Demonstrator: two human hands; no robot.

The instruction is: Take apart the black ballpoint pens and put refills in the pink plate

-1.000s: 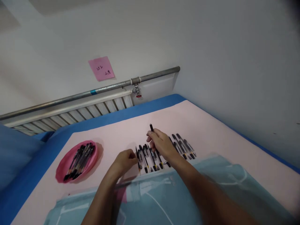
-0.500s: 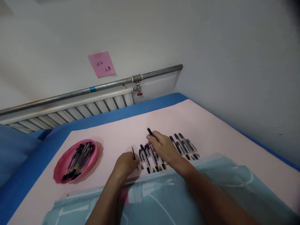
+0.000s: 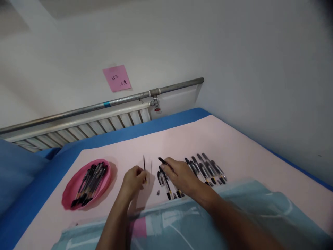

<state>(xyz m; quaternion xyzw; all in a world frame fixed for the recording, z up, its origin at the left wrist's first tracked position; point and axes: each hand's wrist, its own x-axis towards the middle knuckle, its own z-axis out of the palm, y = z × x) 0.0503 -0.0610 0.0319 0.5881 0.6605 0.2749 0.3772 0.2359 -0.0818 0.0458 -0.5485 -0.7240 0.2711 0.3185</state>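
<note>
My left hand (image 3: 134, 180) pinches a thin dark pen refill (image 3: 144, 162), which stands nearly upright above the pink surface. In my right hand (image 3: 179, 174) is a pen (image 3: 162, 160), its black end pointing up and left; the fingers cover most of it. Beneath and beside that hand lies a group of clear pen barrels with black caps (image 3: 166, 185). Small cone-shaped tips (image 3: 158, 192) rest near the barrels. Further right is a second group of pen parts (image 3: 205, 168), laid out in a slanted row.
A pink bowl (image 3: 65, 194) on the left holds several black pens (image 3: 91, 182). Light blue printed cloth (image 3: 247, 201) covers the near edge of the pink sheet (image 3: 125, 146). Behind are a radiator (image 3: 104, 128), a metal pipe (image 3: 125, 99) and the wall.
My left hand has risen with the refill, away from the barrels. My right hand with the pen has come lower and slightly left. The camera view has tilted up a little.
</note>
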